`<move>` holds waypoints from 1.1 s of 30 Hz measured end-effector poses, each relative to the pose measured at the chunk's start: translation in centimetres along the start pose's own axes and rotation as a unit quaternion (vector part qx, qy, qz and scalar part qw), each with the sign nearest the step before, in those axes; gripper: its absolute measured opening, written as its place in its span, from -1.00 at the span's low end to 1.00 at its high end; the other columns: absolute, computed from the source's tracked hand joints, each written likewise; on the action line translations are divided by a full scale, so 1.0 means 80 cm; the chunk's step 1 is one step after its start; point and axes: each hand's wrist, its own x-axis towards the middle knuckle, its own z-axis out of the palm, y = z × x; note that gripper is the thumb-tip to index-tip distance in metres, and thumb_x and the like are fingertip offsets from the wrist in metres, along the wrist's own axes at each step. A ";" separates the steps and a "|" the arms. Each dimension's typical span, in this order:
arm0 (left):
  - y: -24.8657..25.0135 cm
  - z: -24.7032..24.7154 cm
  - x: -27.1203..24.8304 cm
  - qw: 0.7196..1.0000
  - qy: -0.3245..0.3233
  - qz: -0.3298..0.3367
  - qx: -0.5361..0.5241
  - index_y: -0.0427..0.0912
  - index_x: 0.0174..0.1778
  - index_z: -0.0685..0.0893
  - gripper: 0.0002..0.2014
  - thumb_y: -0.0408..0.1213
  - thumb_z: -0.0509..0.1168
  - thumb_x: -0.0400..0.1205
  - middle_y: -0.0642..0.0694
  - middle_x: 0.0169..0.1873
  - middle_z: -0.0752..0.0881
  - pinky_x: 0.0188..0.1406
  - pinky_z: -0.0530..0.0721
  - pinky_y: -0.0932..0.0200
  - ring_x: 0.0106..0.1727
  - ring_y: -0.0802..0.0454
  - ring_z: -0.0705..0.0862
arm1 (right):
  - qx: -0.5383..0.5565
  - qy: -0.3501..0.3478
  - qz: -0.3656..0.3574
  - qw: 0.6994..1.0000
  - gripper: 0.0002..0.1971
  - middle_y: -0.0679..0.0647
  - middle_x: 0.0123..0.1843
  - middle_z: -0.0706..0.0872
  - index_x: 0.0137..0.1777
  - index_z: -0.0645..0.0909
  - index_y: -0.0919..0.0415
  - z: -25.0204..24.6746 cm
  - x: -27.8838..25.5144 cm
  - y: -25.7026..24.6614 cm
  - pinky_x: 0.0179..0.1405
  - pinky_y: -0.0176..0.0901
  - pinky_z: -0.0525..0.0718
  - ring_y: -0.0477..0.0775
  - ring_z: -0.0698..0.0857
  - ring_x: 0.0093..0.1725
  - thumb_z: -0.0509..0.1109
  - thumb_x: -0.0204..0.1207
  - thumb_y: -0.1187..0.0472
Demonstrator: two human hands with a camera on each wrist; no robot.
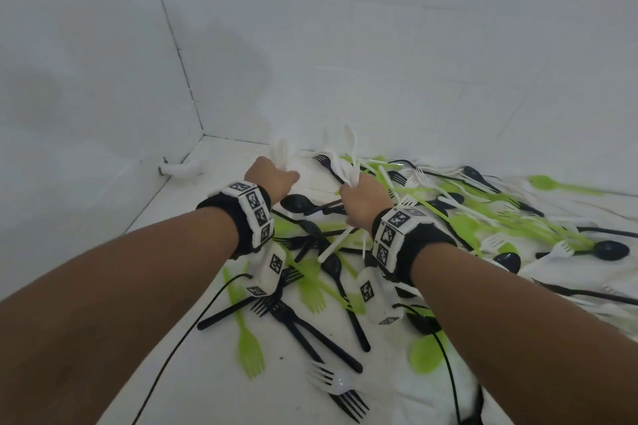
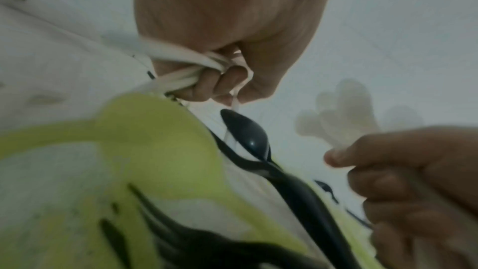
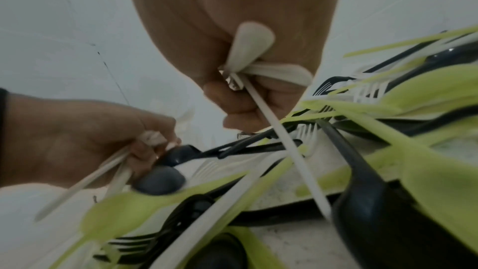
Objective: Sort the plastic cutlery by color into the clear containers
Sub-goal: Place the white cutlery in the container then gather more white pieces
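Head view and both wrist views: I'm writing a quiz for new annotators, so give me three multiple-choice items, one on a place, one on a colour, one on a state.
1. Where does the loose cutlery lie?
A. in a drawer
B. spread on the white surface
C. in a bucket

2. What colour is the cutlery in both hands?
A. white
B. green
C. black

3. What state is the right hand in?
A. flat and open
B. curled round cutlery
C. out of view

Answers:
1 B: the cutlery pile of green, black and white pieces lies across the white surface.
2 A: the left hand grips white pieces, and the right hand grips white spoons.
3 B: its fingers curl round the white handles.
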 end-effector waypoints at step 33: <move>0.131 0.144 -0.166 0.899 -0.264 0.121 -0.327 -0.27 0.14 0.69 -0.70 -0.10 0.45 0.66 -0.07 -0.28 0.66 -0.55 0.42 0.19 -0.50 0.09 0.40 | 0.142 0.128 -0.032 0.981 -0.65 0.01 -0.08 0.64 0.39 0.50 -0.04 -0.121 -0.127 0.112 -0.07 0.20 0.82 0.07 0.62 -0.18 0.17 0.63 0.17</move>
